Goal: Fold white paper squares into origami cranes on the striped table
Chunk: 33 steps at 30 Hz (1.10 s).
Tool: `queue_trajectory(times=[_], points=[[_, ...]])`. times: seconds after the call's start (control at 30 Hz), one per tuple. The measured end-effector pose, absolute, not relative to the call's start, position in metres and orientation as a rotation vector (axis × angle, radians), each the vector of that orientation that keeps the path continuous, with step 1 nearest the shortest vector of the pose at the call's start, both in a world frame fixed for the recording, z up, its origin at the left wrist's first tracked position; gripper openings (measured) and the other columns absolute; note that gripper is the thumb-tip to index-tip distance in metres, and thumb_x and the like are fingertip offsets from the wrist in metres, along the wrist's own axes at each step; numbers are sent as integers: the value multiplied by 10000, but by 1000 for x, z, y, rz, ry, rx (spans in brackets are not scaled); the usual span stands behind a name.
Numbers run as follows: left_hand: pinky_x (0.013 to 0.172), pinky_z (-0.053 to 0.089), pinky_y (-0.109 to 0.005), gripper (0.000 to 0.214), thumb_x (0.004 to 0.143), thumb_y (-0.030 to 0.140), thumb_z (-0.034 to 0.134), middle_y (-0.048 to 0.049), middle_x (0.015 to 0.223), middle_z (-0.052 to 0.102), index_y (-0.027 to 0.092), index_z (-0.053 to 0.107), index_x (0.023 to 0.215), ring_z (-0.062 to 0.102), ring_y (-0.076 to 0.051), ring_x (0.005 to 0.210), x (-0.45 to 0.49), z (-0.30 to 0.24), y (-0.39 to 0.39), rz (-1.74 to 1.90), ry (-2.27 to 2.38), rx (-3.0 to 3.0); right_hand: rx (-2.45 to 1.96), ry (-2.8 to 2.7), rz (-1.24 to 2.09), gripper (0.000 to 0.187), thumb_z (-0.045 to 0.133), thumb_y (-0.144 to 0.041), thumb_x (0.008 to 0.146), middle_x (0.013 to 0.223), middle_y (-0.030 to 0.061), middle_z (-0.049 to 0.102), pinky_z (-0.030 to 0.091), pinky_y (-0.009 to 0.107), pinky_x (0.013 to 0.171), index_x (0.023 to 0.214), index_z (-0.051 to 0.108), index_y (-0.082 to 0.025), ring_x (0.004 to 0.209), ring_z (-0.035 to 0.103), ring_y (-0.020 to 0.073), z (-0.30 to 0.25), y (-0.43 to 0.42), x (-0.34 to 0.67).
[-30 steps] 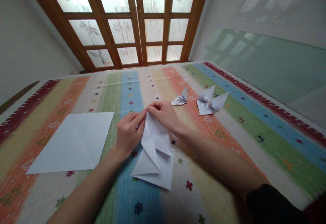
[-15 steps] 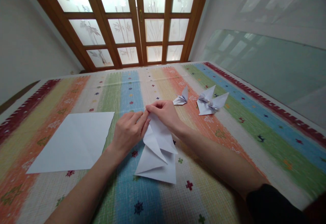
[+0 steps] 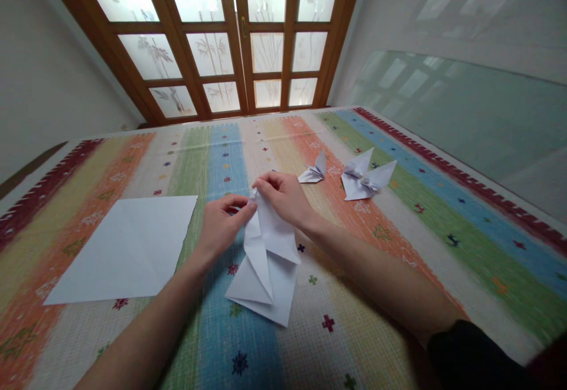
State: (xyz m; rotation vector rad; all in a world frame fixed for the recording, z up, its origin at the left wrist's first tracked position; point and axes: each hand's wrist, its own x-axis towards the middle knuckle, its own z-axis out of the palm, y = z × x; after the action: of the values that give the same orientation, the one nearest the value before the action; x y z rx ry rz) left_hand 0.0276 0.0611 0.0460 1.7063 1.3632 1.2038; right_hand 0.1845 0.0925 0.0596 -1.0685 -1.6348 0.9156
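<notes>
A white folded paper (image 3: 272, 278) lies on the striped tablecloth in front of me, its pointed end away from me and its layered flaps spreading toward me. My left hand (image 3: 224, 221) pinches its left edge near the narrow far end, thumb on top. At the tip, my right hand (image 3: 282, 196) grips the paper between thumb and fingers, partly covering the right side. The fingertips of both hands are close together, and the exact fold beneath them is hidden.
A flat white sheet (image 3: 126, 248) with one ragged edge lies to the left. Beyond my right hand stand a small folded paper piece (image 3: 314, 170) and a larger one (image 3: 365, 176) with pointed flaps. The patterned tablecloth (image 3: 190, 159) reaches toward wooden glazed doors (image 3: 243, 53).
My left hand has shifted slightly left and down, its thumb now showing on the paper's edge. The folded paper's near end has swung a little left. My right hand stays at the tip.
</notes>
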Motion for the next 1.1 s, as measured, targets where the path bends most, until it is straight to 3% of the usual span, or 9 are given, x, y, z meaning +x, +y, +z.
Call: queue_trajectory(times=[0.5, 0.8, 1.1], points=[[656, 472, -271, 133, 773, 283, 636, -13, 709, 712, 207, 720, 702, 633, -166, 664, 22, 53, 59, 1171, 1405, 2153, -1032, -1649, 911, 222, 537, -292, 859, 656, -18, 602, 379, 247, 628, 699, 626, -167, 645, 525, 115, 54, 97, 186], [626, 471, -284, 168, 760, 332, 637, -15, 683, 720, 204, 731, 703, 617, -163, 602, 21, 48, 63, 1154, 1499, 1951, -893, -1624, 1117, 245, 643, -406, 774, 699, -3, 608, 414, 256, 622, 753, 639, -162, 647, 536, 120, 54, 96, 186], [648, 490, -294, 183, 739, 362, 639, -13, 703, 730, 211, 740, 713, 624, -167, 620, 22, 50, 64, 1128, 1484, 1931, -942, -1604, 1192, 131, 681, -299, 716, 648, -22, 620, 398, 232, 574, 718, 665, -169, 595, 518, 97, 55, 99, 188]])
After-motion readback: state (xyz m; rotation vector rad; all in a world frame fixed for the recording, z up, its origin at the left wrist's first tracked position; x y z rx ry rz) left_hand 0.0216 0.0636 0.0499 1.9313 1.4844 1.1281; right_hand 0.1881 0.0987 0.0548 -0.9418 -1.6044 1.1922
